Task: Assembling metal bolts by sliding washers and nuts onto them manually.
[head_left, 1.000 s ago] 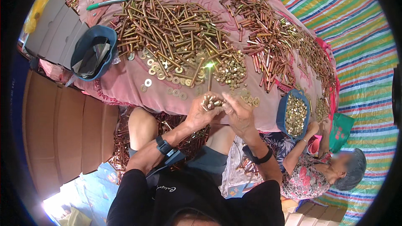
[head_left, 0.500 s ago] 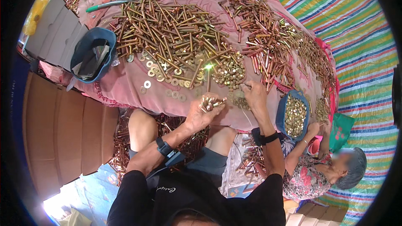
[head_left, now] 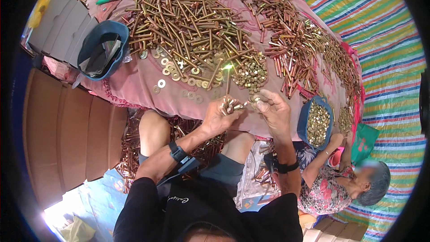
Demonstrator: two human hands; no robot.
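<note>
The left hand (head_left: pixel 220 115) is closed round a bundle of bolts (head_left: pixel 232 105), its fingers wrapped tight and the ends fanning out toward the right, above the near edge of the cloth-covered counter (head_left: pixel 139 78). Just beside it, the right hand (head_left: pixel 275 110) pinches what looks like a brassy washer (head_left: pixel 255 99) between thumb and fingers, the gap narrow, close to the protruding ends; whether it touches them cannot be told. Directly beyond the two hands lie a small heap of nuts (head_left: pixel 251 72) and, to the left of it, scattered flat washers (head_left: pixel 191 81), some overlapping. Behind these spreads a large pile of long bolts (head_left: pixel 183 27), and farther right a second heap of coppery rod-shaped pieces (head_left: pixel 286 58). A blue tub (head_left: pixel 303 123) filled with nuts stands right of the right hand, while a larger blue basin (head_left: pixel 89 40) with dark flat items inside sits at the counter's left. A green-handled tool (head_left: pixel 103 1) lies at the far left. At the right, a co-worker in a floral top (head_left: pixel 324 192) has both arms stretched toward the counter's edge, near a reddish cup (head_left: pixel 334 158) and a green bag (head_left: pixel 363 141).
</note>
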